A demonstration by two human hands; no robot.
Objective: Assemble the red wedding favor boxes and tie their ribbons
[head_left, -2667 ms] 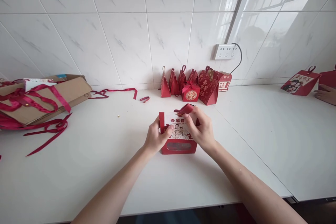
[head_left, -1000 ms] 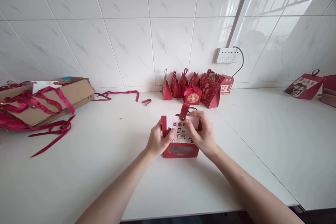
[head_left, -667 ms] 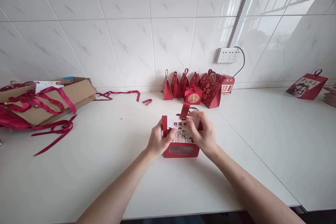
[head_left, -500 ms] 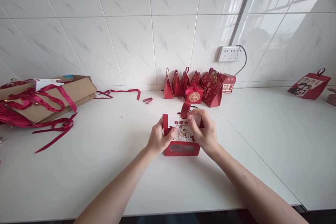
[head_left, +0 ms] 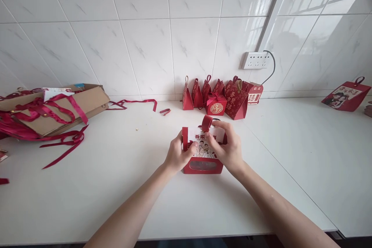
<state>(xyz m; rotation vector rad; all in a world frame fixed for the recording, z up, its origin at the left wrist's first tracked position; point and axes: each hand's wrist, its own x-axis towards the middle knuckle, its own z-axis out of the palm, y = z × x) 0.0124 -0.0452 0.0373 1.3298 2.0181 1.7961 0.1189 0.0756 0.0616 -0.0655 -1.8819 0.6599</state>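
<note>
Gift box (head_left: 203, 159), dark contents behind its window, gripped by left hand (head_left: 176, 155) and right hand (head_left: 230, 150).

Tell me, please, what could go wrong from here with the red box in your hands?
The red box is card, pinched by the left hand and right hand; too hard a grip could crease its printed flap. The ribbon loop at its top might pull out. A push forward could topple the small red boxes by the wall.
</note>
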